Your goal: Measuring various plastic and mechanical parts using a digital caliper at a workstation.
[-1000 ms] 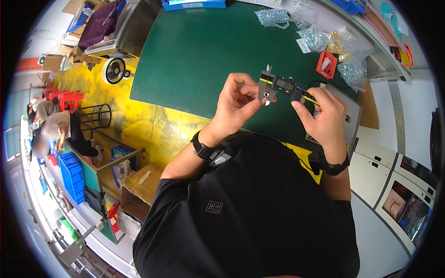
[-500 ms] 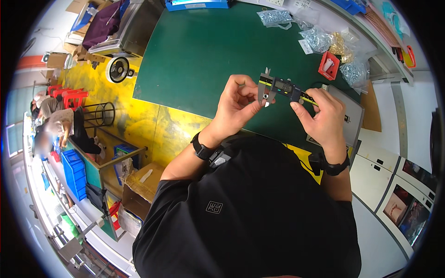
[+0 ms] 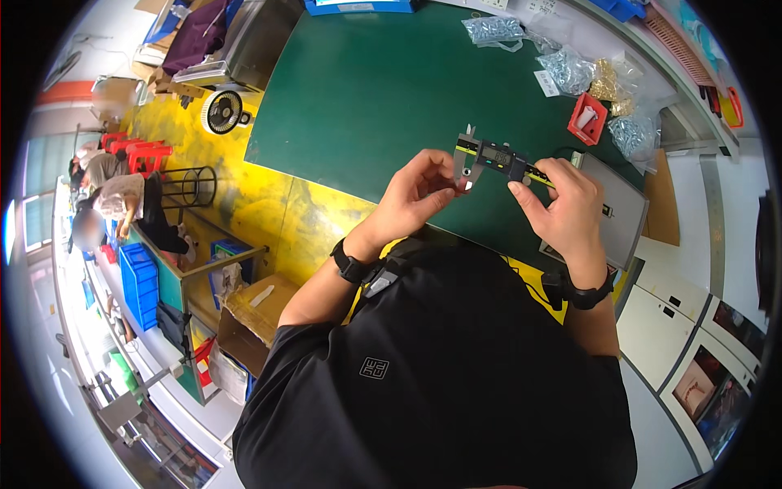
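Note:
A digital caliper (image 3: 498, 156) is held level above the green table by my right hand (image 3: 570, 204), whose thumb and fingers close round the beam's right end. A small ring-like metal part (image 3: 466, 172) sits between the lower jaws, too small to name surely. Beside the jaws is my left hand (image 3: 415, 191), its fingers curved and thumb apart from them. One left fingertip shows behind the jaw tips; whether it touches them I cannot tell. Dark bands circle both wrists.
On the green table (image 3: 350, 106) lie bags of metal hardware (image 3: 568, 69), a red bin (image 3: 587, 119) and a grey flat case (image 3: 607, 208). A fan (image 3: 224, 112) stands left of the table. Further left, people sit beside a bench with a blue crate (image 3: 138, 281).
My left thumb has drawn back from the caliper jaws, and the left hand sits slightly lower. The right hand keeps its grip on the caliper. The whole view has shifted a little.

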`<state>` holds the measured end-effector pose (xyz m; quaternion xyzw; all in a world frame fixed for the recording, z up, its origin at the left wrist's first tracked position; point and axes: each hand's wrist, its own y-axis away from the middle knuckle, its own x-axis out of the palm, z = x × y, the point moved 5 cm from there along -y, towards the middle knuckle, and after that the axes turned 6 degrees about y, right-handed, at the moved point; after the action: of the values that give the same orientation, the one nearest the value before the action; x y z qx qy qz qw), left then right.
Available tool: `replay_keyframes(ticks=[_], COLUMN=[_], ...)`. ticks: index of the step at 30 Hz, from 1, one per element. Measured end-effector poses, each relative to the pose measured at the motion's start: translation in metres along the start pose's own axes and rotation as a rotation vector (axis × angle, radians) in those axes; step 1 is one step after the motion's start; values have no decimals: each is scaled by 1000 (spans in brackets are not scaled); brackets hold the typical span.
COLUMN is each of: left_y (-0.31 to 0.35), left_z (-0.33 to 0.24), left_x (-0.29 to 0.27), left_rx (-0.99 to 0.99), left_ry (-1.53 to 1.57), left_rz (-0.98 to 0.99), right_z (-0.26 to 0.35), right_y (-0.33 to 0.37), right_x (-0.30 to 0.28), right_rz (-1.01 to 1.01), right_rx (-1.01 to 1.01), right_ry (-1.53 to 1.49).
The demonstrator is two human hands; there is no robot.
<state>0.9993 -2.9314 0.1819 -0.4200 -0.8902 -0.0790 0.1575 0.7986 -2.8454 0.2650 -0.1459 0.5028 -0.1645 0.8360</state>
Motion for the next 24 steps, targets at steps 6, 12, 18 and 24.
replay_keyframes(ticks=[6, 12, 18, 24], left_y=[7, 18, 42, 85], left_z=[8, 20, 19, 7], left_x=[4, 18, 25, 10], left_rx=[-53, -167, -169, -40], left_ry=[139, 324, 173, 118], left_rz=[-64, -178, -358, -404], right_z=[-17, -24, -7, 46], right_y=[7, 11, 14, 15], right_x=[9, 27, 37, 40], right_rz=[37, 112, 170, 144], right_rx=[-39, -121, -215, -308], right_ry=[-23, -46, -11, 8])
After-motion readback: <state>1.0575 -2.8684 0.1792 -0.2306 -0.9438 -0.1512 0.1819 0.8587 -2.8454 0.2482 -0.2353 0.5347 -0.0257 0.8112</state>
